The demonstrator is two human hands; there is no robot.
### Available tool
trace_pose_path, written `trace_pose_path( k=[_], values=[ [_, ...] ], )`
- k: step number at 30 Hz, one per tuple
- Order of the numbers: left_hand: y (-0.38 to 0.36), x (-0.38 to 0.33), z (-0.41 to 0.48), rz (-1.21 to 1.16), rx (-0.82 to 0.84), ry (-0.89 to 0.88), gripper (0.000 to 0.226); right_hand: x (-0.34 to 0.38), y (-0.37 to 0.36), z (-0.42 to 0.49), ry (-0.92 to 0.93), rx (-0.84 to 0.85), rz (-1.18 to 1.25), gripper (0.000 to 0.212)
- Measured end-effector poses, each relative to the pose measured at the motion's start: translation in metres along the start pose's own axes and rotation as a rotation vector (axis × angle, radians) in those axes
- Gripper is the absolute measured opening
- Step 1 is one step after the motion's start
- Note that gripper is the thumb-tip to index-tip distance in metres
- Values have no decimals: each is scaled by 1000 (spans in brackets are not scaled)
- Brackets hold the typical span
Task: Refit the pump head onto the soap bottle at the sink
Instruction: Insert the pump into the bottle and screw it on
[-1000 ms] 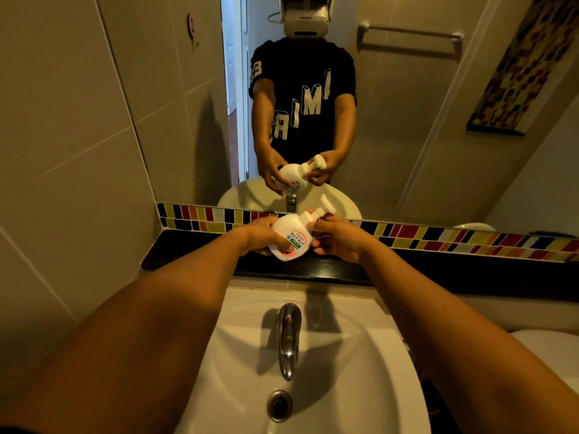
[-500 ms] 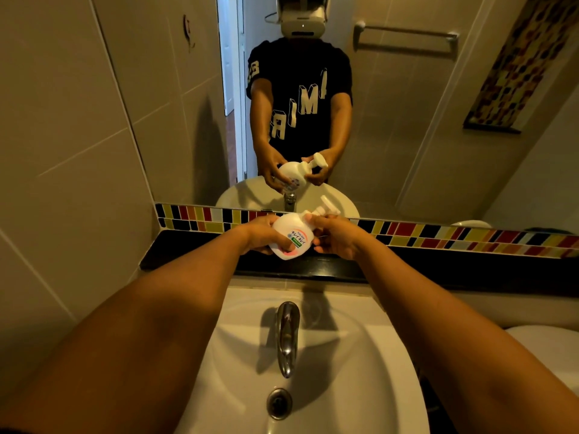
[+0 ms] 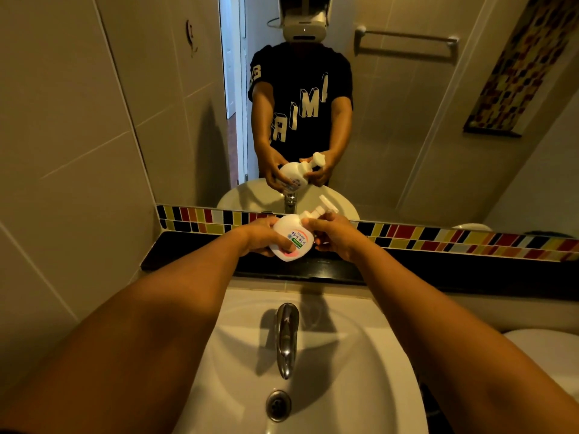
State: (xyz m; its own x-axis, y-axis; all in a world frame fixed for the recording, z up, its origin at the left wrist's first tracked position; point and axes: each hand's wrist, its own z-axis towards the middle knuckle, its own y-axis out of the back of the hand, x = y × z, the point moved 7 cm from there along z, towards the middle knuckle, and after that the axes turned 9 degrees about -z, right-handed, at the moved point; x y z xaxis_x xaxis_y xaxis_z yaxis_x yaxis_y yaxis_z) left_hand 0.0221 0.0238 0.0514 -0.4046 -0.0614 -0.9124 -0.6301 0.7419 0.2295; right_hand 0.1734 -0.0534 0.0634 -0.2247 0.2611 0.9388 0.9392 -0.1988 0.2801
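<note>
A white soap bottle (image 3: pixel 289 238) with a printed label is held tilted above the black ledge, its neck pointing up and to the right. My left hand (image 3: pixel 261 238) grips the bottle's body from the left. My right hand (image 3: pixel 333 234) wraps its fingers around the collar of the white pump head (image 3: pixel 322 208), which sits on the bottle's neck with its nozzle sticking up to the right. The mirror repeats both hands and the bottle.
A white sink (image 3: pixel 360 371) with a chrome tap (image 3: pixel 286 336) and drain (image 3: pixel 278 405) lies below my arms. A black ledge (image 3: pixel 438 270) and a coloured tile strip (image 3: pixel 438 239) run under the mirror. A tiled wall closes the left side. A white rounded fixture (image 3: pixel 551 352) sits at right.
The bottle and both hands stay at the same place. My right hand's fingers have shifted around the pump collar, and the nozzle points slightly differently.
</note>
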Motion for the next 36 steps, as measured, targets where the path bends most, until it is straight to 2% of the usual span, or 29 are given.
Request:
trace_pose_path(
  k=[4,8,11,15,23,30,33,36],
  values=[
    [-2,-1,0,1,11,-3,52,5,0,-1,14,-40,-81,49],
    [-4,6,-7,-97,136,110,58,14,3,-4,71,-30,-161,39],
    [-10,6,-17,-249,266,217,54,20,6,-6,87,-78,-177,36],
    [-15,4,-18,-284,305,217,42,27,4,-8,153,-107,-154,21],
    [-15,1,-4,-5,91,33,39,21,6,-2,143,-215,-158,19],
    [-22,-1,6,131,-52,-103,58,11,14,4,105,-287,-132,19],
    [-25,-3,9,193,-113,-147,64,3,19,6,62,-333,-135,23],
    [-28,-3,11,267,-170,-170,66,-4,21,8,11,-339,-135,39]
  ],
)
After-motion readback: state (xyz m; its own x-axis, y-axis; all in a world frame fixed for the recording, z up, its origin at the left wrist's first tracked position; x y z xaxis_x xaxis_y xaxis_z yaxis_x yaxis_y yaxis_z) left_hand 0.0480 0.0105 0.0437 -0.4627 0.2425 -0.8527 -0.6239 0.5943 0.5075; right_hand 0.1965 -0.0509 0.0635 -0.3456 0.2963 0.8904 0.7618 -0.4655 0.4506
